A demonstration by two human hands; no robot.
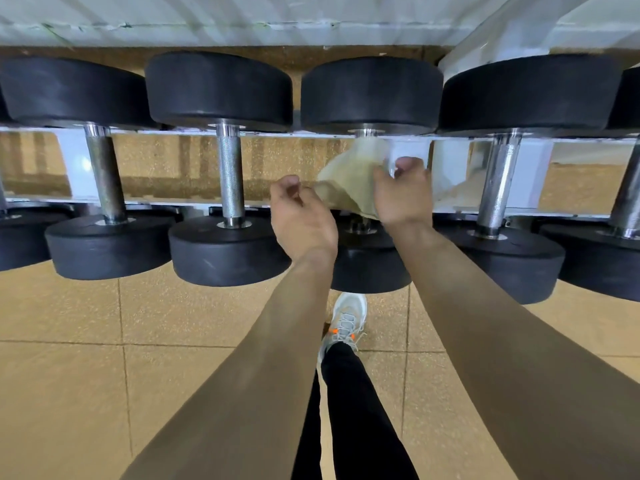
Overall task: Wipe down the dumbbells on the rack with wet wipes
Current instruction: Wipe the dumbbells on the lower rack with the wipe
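Over the middle dumbbell, left hand and right hand pinch the wipe, fingers curled.

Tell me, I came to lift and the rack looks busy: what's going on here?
A person is wiping dumbbells on the white metal rack. Both grips hold a pale yellowish wet wipe draped over the handle of the middle black round-headed dumbbell: the right grip curls over it, the left grip appears to pinch its left edge. The neighbouring dumbbells sit untouched.
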